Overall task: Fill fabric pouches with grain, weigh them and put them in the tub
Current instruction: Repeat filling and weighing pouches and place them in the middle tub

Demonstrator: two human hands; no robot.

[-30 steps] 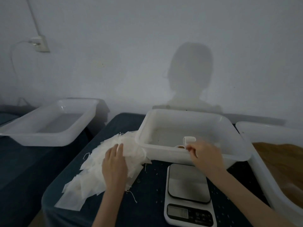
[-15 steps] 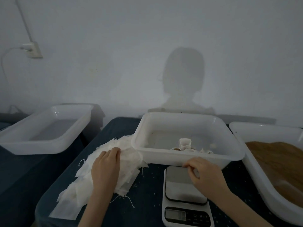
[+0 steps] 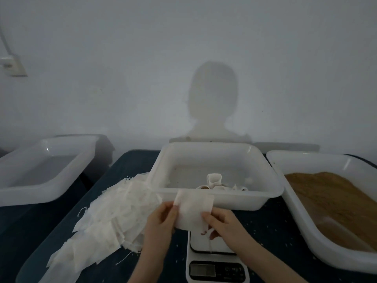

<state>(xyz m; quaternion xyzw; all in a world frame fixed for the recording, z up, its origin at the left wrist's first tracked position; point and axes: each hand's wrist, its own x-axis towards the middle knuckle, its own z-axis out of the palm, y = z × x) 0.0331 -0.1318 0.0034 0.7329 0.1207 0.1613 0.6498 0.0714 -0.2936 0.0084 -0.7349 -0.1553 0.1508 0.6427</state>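
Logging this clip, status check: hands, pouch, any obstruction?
Left hand and right hand both grip one empty white fabric pouch. Held above white digital scale. Nothing blocking the white plastic grain tub.

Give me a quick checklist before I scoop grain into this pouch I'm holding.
1. Pouch held by both hands: ok, left hand and right hand each pinch a side.
2. Pouch mouth opened: cannot tell, it looks flat.
3. Grain within reach: ok, in the bin on the right.
4. Scale platform bare: cannot tell, the hands and pouch cover part of it.
5. Scale display on: cannot tell, too dim.
6. Tub has room: ok, only a few filled pouches inside.
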